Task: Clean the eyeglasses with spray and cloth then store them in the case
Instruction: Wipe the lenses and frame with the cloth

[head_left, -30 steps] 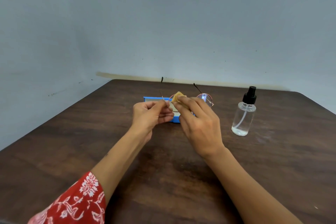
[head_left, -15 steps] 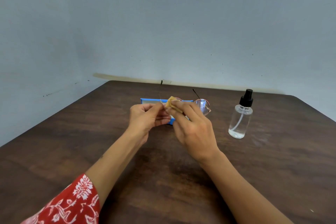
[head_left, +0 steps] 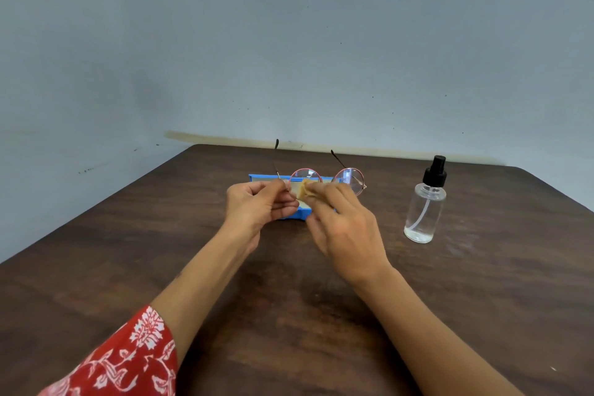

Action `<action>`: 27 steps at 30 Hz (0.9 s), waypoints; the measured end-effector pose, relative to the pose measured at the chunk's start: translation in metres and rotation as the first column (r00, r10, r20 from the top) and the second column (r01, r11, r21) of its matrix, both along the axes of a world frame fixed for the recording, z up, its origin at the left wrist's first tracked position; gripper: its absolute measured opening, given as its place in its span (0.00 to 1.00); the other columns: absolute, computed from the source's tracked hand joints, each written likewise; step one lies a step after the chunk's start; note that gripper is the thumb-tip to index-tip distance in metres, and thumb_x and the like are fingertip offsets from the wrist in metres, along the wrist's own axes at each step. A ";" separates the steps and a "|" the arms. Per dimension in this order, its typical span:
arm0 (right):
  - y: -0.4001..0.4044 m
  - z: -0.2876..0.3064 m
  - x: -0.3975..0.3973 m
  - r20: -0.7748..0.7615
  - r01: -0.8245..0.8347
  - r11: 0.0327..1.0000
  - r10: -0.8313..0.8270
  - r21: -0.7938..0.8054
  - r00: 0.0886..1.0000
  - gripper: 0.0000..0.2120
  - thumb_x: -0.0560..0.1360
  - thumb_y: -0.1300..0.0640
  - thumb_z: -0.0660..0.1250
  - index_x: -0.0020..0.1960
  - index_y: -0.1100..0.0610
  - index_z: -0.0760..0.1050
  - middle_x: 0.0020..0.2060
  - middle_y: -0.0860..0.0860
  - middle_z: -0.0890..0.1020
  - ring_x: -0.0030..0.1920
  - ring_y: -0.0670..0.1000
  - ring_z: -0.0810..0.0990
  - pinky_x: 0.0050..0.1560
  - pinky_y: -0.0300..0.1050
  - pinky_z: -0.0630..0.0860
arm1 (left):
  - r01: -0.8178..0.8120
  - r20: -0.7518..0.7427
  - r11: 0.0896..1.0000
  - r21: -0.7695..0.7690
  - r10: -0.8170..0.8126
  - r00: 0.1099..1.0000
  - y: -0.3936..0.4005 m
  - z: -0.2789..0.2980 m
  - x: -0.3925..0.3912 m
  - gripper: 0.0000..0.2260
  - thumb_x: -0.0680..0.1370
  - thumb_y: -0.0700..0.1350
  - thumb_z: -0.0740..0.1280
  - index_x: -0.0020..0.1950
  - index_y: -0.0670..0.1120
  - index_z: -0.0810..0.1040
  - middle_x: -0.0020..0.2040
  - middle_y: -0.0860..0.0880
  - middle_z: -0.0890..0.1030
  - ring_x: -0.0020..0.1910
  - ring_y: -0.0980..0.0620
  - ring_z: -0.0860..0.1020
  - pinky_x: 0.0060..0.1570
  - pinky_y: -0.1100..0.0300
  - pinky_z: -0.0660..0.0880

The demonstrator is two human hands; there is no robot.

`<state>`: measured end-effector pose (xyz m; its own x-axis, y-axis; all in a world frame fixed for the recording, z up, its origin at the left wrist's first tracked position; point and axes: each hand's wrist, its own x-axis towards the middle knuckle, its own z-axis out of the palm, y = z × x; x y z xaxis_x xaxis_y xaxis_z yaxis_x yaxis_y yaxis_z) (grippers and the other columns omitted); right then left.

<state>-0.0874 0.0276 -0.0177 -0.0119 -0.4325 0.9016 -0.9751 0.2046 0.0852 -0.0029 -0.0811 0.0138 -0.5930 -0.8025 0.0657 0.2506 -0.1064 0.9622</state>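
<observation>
Round eyeglasses [head_left: 350, 178] with a thin pink frame and dark temple tips are held up above the table, lenses toward me, temples pointing away. My left hand [head_left: 257, 206] pinches the frame at its left hinge. My right hand [head_left: 344, 225] pinches a small tan cloth [head_left: 305, 191] against the lower part of the left lens. A blue case [head_left: 291, 214] lies on the table right behind both hands, mostly hidden by them. A clear spray bottle [head_left: 425, 206] with a black pump top stands upright to the right of my right hand.
The dark wooden table [head_left: 289, 315] stretches from me to a blue-grey wall. Its left and right edges angle inward toward the far side. A red floral sleeve [head_left: 122, 360] covers my left upper arm at the bottom left.
The cloth has slid down off the top of the left lens, so both lenses now show above my hands. The spray bottle stands where it was.
</observation>
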 end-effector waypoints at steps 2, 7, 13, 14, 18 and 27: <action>-0.001 0.002 -0.001 0.017 0.032 0.998 -0.031 -0.046 0.999 0.12 0.74 0.66 0.60 0.50 0.65 0.81 0.51 0.56 0.82 0.49 0.56 0.81 0.42 0.46 0.78 | 0.001 0.009 1.000 0.001 -0.001 1.000 0.000 0.000 0.000 0.05 0.73 0.35 0.68 0.38 0.35 0.79 0.26 0.45 0.80 0.27 0.52 0.81 0.29 0.64 0.79; -0.006 0.000 0.007 -0.015 -0.037 0.999 0.037 -0.009 0.999 0.13 0.74 0.65 0.59 0.52 0.64 0.81 0.51 0.56 0.82 0.49 0.56 0.81 0.43 0.47 0.79 | 0.016 0.003 1.000 -0.011 -0.016 1.000 0.001 -0.003 -0.001 0.06 0.74 0.35 0.67 0.37 0.36 0.80 0.27 0.45 0.80 0.26 0.53 0.80 0.29 0.64 0.78; -0.002 0.003 -0.001 0.041 0.045 0.996 -0.042 -0.071 0.998 0.15 0.74 0.67 0.58 0.53 0.66 0.81 0.53 0.58 0.82 0.52 0.54 0.77 0.45 0.44 0.78 | 0.008 0.009 1.000 0.003 -0.008 1.000 0.000 -0.001 -0.002 0.06 0.73 0.35 0.68 0.37 0.35 0.79 0.26 0.44 0.80 0.26 0.51 0.80 0.29 0.63 0.78; -0.003 0.003 0.000 0.034 0.056 0.996 -0.053 -0.076 0.998 0.15 0.75 0.67 0.57 0.55 0.66 0.80 0.54 0.58 0.81 0.53 0.54 0.76 0.45 0.43 0.76 | 0.013 0.013 1.000 0.000 -0.013 1.000 0.000 -0.001 -0.002 0.06 0.73 0.35 0.68 0.37 0.35 0.80 0.27 0.44 0.80 0.27 0.51 0.80 0.29 0.63 0.79; -0.006 0.000 0.005 -0.023 -0.036 0.999 0.035 -0.020 0.999 0.15 0.76 0.66 0.56 0.53 0.65 0.81 0.52 0.57 0.82 0.51 0.56 0.80 0.47 0.46 0.78 | 0.019 -0.001 1.000 -0.007 -0.019 1.000 0.001 -0.002 -0.003 0.07 0.74 0.34 0.66 0.36 0.36 0.79 0.25 0.46 0.80 0.26 0.52 0.80 0.30 0.63 0.79; -0.006 0.000 0.004 -0.019 -0.003 0.999 0.003 -0.041 1.000 0.16 0.78 0.67 0.54 0.55 0.67 0.80 0.55 0.59 0.81 0.55 0.56 0.77 0.53 0.44 0.75 | 0.016 0.015 1.000 0.010 -0.016 1.000 0.002 -0.002 -0.003 0.06 0.73 0.35 0.67 0.37 0.36 0.80 0.28 0.43 0.80 0.27 0.51 0.80 0.29 0.63 0.78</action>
<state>-0.0832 0.0214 -0.0180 0.0066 -0.3955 0.9184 -0.9740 0.2054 0.0955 -0.0054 -0.0788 0.0114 -0.6066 -0.7935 0.0493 0.2345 -0.1194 0.9648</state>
